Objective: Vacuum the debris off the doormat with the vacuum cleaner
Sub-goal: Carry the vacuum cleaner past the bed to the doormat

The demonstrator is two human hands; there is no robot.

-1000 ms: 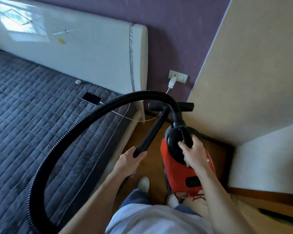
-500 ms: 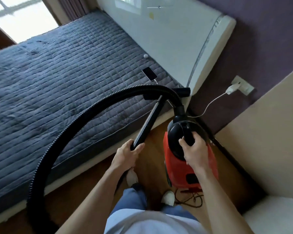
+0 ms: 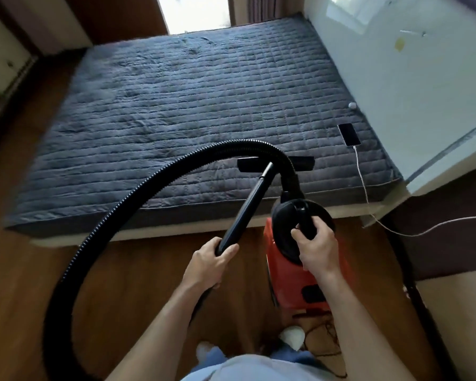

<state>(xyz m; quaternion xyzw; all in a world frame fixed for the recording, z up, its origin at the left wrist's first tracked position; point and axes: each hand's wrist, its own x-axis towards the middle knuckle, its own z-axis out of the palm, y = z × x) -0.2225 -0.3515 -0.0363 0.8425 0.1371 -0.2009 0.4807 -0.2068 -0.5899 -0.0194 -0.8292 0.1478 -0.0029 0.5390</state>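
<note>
A red vacuum cleaner (image 3: 289, 281) with a black top hangs in the air in front of me. My right hand (image 3: 315, 248) grips its black carrying handle. My left hand (image 3: 208, 264) holds the lower end of the black wand (image 3: 248, 209), which points up and away. The flat floor nozzle (image 3: 249, 164) at the wand's tip hovers over the bed's near edge. A ribbed black hose (image 3: 127, 199) loops from the cleaner's top round to the left and down past my left arm. No doormat is in view.
A bed with a grey quilted cover (image 3: 193, 111) fills the middle, its white headboard (image 3: 412, 86) at right. A phone (image 3: 349, 134) lies on it, its white cable (image 3: 396, 229) running off right. Wooden floor (image 3: 138, 281) lies below me. A doorway (image 3: 194, 12) is beyond.
My view has swung left, so the bed now lies straight ahead and the wall socket has left the frame. Both hands keep the same hold on the wand and the handle.
</note>
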